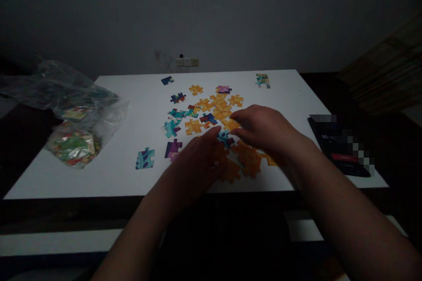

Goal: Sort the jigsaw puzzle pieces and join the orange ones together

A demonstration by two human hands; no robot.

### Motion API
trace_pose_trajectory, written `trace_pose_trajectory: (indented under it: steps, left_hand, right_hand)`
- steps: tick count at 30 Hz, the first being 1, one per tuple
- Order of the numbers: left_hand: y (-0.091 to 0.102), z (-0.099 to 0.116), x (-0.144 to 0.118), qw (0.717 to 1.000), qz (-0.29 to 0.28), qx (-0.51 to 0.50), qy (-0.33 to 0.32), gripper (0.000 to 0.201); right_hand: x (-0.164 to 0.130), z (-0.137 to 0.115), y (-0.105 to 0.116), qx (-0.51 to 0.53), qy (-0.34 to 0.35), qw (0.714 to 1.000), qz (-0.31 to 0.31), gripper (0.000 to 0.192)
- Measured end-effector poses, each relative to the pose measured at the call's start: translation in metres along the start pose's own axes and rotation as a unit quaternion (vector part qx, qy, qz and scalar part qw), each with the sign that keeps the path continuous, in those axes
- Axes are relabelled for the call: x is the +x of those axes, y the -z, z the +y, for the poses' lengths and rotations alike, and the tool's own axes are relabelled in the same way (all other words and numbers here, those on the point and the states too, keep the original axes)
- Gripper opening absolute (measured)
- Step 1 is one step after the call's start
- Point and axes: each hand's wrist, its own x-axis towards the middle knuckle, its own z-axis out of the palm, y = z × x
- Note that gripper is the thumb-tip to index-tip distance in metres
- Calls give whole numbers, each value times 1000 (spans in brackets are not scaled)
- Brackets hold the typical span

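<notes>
My left hand [201, 158] hovers low over the near side of a pile of jigsaw pieces, fingers stretched and the thumb apart. Orange jigsaw pieces [249, 160] lie beneath and beside it. Across from it, my right hand [263, 125] is above the right part of the pile, with a gap between thumb and fingers and nothing seen in it. Between the hands rests a blue patterned piece [226, 138]. Further yellow pieces [219, 105] overlap beyond the fingertips. A dark blue and orange piece [208, 120] lies just past my left fingertips.
Leftward on the white table [115, 175] sit clear plastic bags [77, 140] of colourful pieces. A phone [339, 147] lies near the right edge. Separate pieces include a teal one [145, 158], a purple one [173, 149] and one at the far right [263, 81].
</notes>
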Motion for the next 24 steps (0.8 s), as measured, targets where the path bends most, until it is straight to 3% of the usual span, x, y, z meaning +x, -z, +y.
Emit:
trace_pose_trajectory:
  steps: [4,8,11,14,17,20,24]
  left_hand:
    - [-1,-6,-8,998,49,-4,28,85]
    - [4,-9,-13,997,74,0,26,54]
    - [13,-11,-17,990,103,-41,85,30]
    - [20,-14,-22,963,138,-150,177,24]
    - [20,-20,-26,911,146,-320,216,31]
    - [19,-28,-32,878,157,-393,224,30]
    - [23,-30,-48,899,207,-312,225,20]
  right_hand:
    - [3,-5,-4,43,-33,998,14,35]
    - [3,-7,-5,107,-46,993,17,34]
    - [4,-8,0,156,-44,987,24,41]
    - [14,-10,2,224,-58,972,48,46]
    - [36,-13,-3,283,-73,953,82,51]
    - [57,-17,-10,220,-81,969,81,57]
    - [52,-29,-4,43,-67,989,122,37]
